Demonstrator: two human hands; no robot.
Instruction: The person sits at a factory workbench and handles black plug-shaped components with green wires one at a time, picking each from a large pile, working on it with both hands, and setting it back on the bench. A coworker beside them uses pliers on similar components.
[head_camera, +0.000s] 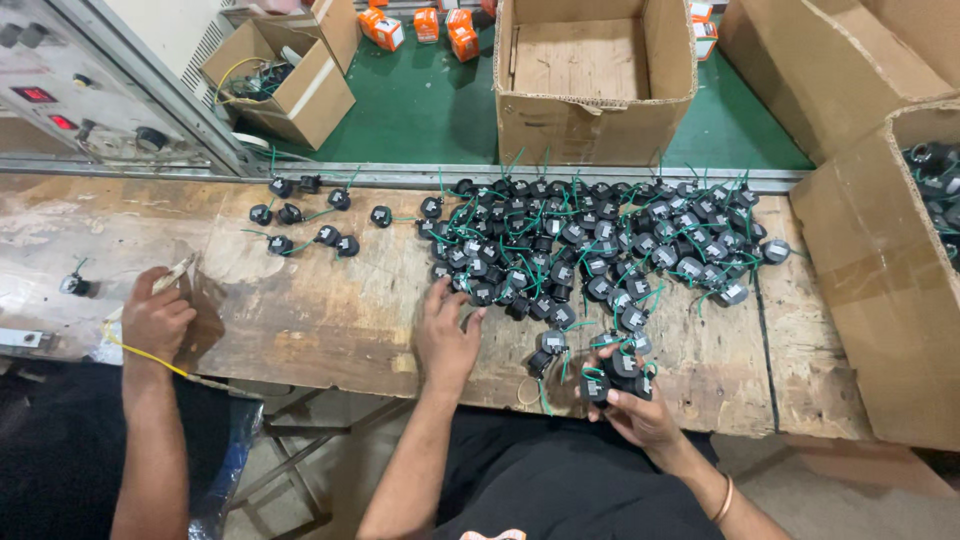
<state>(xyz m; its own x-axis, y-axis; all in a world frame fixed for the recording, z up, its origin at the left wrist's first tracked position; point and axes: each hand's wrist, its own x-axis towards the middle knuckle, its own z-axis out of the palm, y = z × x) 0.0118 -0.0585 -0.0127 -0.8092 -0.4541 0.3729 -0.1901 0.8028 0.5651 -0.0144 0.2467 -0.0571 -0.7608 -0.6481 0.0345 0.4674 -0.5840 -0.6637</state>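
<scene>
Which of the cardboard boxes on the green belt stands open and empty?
The large box at top centre, just behind the pile of black parts: its flaps stand up and only its bare bottom shows. The smaller box to its left holds wires.

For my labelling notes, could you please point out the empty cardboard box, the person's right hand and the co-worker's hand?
empty cardboard box (560, 125), head view, on its front wall.
right hand (635, 412), head view, middle of the hand.
co-worker's hand (155, 320), head view, back of the hand.
</scene>
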